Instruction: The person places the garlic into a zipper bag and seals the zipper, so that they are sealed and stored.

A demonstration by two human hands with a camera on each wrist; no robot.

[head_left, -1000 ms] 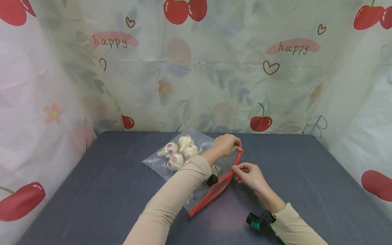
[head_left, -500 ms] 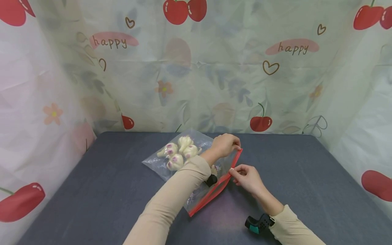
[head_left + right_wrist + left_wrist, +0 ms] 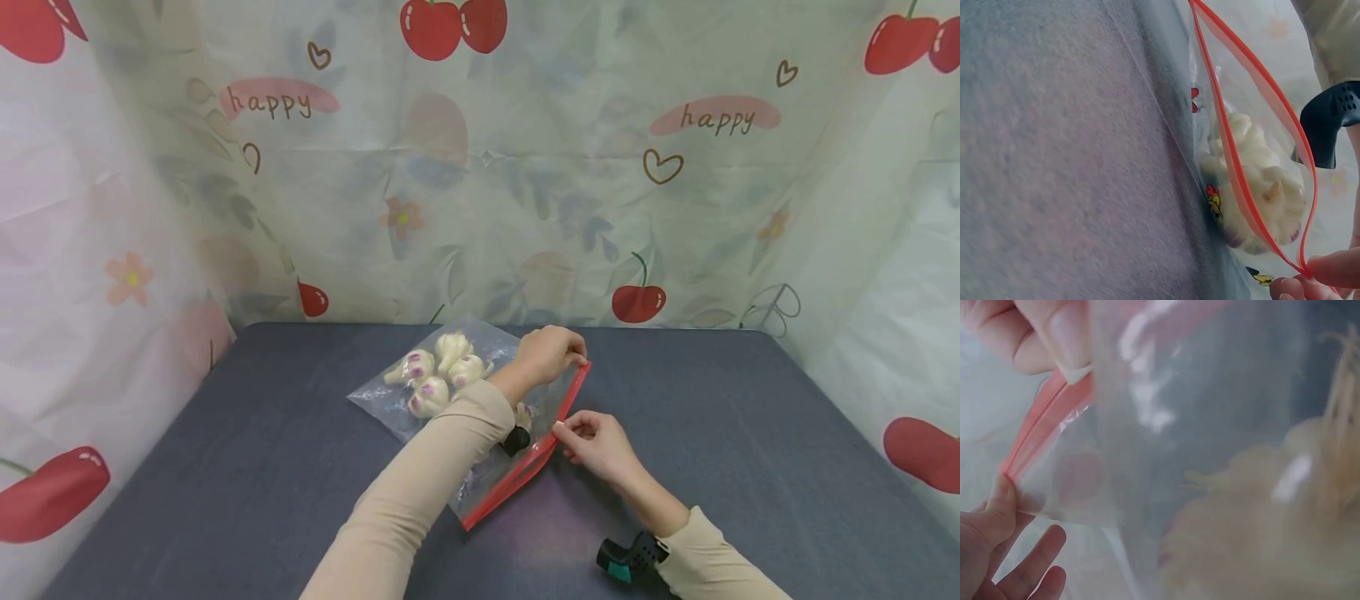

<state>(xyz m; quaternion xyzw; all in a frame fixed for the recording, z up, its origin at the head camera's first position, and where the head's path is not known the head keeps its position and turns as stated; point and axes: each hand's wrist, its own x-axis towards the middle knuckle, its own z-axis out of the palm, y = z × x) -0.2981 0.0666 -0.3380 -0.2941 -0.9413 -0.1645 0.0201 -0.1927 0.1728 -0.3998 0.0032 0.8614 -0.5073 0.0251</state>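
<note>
A clear zip bag (image 3: 491, 329) with a red zip strip lies slanted on the table, several garlic bulbs (image 3: 431, 397) inside. My left hand (image 3: 551, 352) reaches across it and pinches the far end of the strip; in the left wrist view its thumb (image 3: 999, 506) presses that corner. With thumb and fingertips, my right hand (image 3: 600, 446) pinches the strip partway along. Between the right hand and the near corner, the zip mouth (image 3: 1310, 181) gapes in the right wrist view. My left forearm hides part of the bag.
The dark table (image 3: 262, 467) extends around the bag. A printed curtain (image 3: 487, 167) closes the back and sides. Black wrist devices (image 3: 632, 557) sit on both wrists, the left one (image 3: 1329, 122) close to the bag's mouth.
My right hand has slid along the red strip, toward the near left, away from the left hand. The left hand keeps its hold on the corner, shifting only slightly.
</note>
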